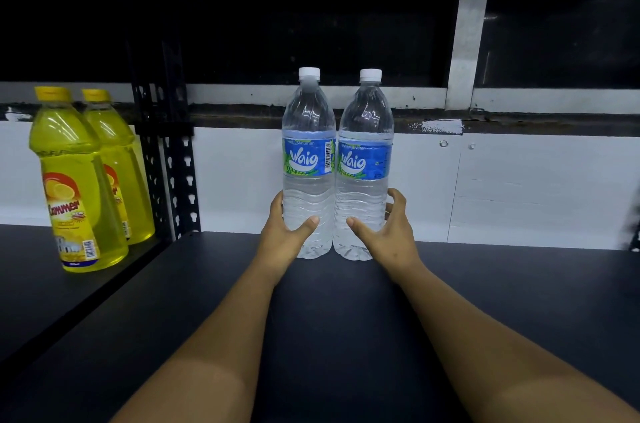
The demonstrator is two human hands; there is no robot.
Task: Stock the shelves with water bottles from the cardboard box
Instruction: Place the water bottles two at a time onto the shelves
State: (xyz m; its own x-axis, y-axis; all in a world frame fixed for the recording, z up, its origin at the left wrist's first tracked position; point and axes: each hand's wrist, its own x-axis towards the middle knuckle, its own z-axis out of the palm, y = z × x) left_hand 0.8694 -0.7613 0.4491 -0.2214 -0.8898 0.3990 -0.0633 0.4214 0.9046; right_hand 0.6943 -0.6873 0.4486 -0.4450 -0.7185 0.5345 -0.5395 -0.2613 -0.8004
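we see left hand (287, 235) wrapped on left water bottle (308, 163) | right hand (388, 232) wrapped on right water bottle (363, 166), frame centre | bottles touching, upright on shelf (346, 311) | risk: uneven letting go tips one into the other

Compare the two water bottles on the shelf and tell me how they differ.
The left water bottle shows a barcode on its label; the right water bottle shows none. The left hand grips the left bottle, the right hand the right one. The left bottle's cap sits slightly higher in view. Both stand upright and side by side on the dark shelf, with white caps and blue labels.
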